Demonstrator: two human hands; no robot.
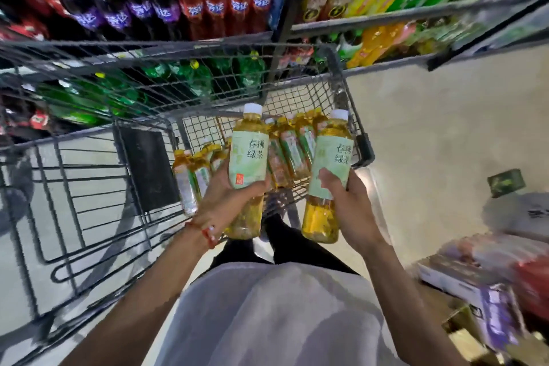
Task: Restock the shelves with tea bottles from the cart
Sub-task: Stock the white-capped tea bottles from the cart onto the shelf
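We see amber-yellow in the left-hand tea bottle (249,154), with a pale green label and white cap; the right-hand tea bottle (329,169), at its three o'clock, matches. A red cord (205,233) rings our wrist. The cart (178,47) is dark grey mesh. At eleven o'clock, purple soda bottles (117,18) and red soda bottles (237,3) wear blue caps.

We record the left hand (225,202) gripping one tea bottle (249,157) around its lower label, cap up. The right hand (352,205) grips a second tea bottle (329,169) the same way. Both are held over the wire cart (352,104), in which more tea bottles (292,142) lie heaped. A red cord (206,232) circles the left wrist. Beyond the cart, shelves (401,16) carry purple, red, green and yellow drink bottles (214,0). Boxes (463,276), blurred, sit at lower right.
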